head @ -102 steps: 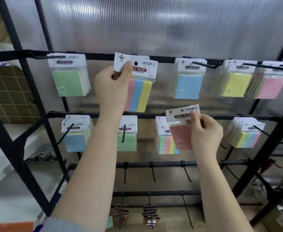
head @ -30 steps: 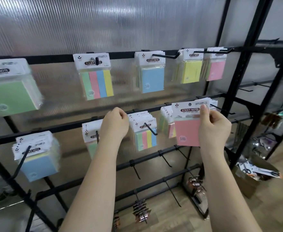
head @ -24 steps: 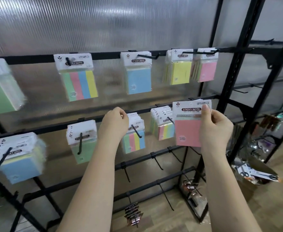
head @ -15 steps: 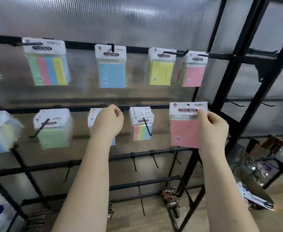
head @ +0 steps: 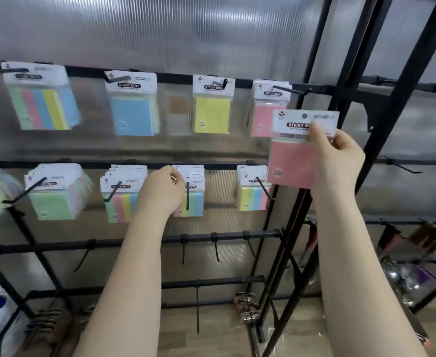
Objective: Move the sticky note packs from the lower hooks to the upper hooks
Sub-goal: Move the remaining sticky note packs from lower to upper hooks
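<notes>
**A:** What were we holding, and where was it?

**B:** Our right hand (head: 340, 161) gripped a pink sticky note pack (head: 293, 161) by its white header card, thumb across the printed label and the other fingers curled behind. The pack hung free in the air, upright, at about three o'clock of the scene. It was just to the lower right of the upper pink hook (head: 290, 90), overlapping the pink packs (head: 260, 119) already hanging there.

**B:** Our left hand (head: 161, 191) was down at the lower rail (head: 88, 164), about six o'clock from the yellow pack (head: 211, 114). Its fingers were curled at the header of a striped pack (head: 193, 202) on a lower hook (head: 187, 195). We could not tell whether they truly pinched it.

**A:** How should we have done the hanging well?

**B:** We judged the round hole near the top of the header card had to be brought level with the hook's tip, which pointed out toward four o'clock. So the pack needed lifting toward eleven o'clock, held square, then slid back along the hook. Our thumb sat close under that hole. Keeping it clear mattered, or the card might have buckled against the tip.

**A:** Any risk?

**B:** The picture was blurred, so we could not judge the hole's alignment.
</notes>
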{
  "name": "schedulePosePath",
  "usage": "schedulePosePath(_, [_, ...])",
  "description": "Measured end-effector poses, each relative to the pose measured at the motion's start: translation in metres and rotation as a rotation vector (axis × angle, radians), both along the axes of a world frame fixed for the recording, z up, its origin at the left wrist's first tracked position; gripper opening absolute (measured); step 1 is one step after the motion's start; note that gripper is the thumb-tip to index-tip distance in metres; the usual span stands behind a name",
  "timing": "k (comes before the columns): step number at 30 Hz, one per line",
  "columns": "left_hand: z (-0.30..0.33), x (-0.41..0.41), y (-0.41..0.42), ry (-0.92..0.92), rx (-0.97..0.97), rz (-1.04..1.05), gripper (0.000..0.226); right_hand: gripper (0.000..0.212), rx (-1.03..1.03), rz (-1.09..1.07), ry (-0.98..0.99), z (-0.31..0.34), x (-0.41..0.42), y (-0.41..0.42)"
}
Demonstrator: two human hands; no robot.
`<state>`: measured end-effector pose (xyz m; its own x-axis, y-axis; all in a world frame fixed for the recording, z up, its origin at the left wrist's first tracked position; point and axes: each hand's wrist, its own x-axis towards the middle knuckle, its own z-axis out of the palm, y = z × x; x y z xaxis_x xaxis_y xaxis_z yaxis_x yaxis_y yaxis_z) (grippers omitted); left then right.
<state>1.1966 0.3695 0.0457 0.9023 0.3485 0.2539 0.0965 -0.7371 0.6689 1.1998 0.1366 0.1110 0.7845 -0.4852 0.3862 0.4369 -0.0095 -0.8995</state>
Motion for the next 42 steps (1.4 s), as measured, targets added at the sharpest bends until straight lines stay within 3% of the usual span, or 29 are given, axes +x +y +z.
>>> schedulePosePath(7, [0.002, 0.036, -0.013, -0.028, 0.009, -0.038, 0.015, 0.028, 0.016, -0.059, -0.053, 0.033, 0.039, -0.009])
schedulePosePath(25, [0.009, 0.084, -0.020, -0.061, 0.008, -0.123, 0.018, 0.020, 0.010, -0.030, 0.015, 0.028, 0.087, -0.012])
schedulePosePath(36, [0.011, 0.093, -0.007, -0.072, 0.000, -0.115, 0.015, 0.027, 0.050, 0.031, 0.169, 0.035, 0.160, 0.013])
schedulePosePath(42, [0.014, 0.094, 0.001, -0.078, -0.002, -0.107, 0.016, 0.016, 0.059, -0.036, 0.164, 0.033, 0.189, 0.021])
